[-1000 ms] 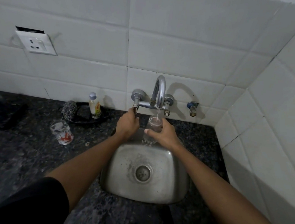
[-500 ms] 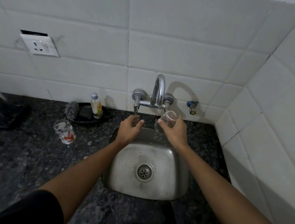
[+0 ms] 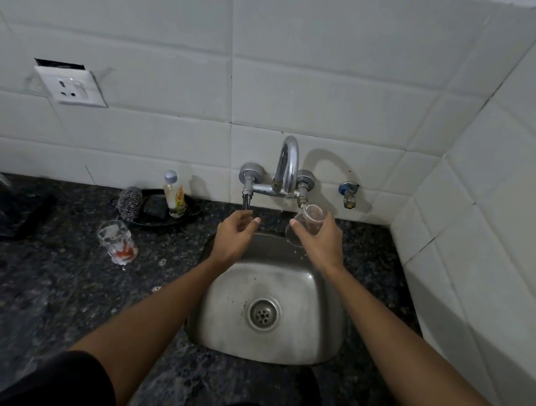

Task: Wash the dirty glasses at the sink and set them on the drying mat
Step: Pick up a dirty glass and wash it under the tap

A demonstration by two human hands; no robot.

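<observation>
A person rinses a glass at a steel sink (image 3: 264, 342) set in a dark stone counter (image 3: 32, 293).

The right hand (image 3: 320, 242) is wrapped around a clear glass (image 3: 308, 222), tilted beside the tap (image 3: 287, 171) over the basin; the left hand (image 3: 234, 235) hangs relaxed below the left valve, gripping nothing. A second glass (image 3: 117, 241) waits upright on the counter. Wet glass is probably light, rigid, slippery and breakable; a grasp around the body suits it best.
</observation>
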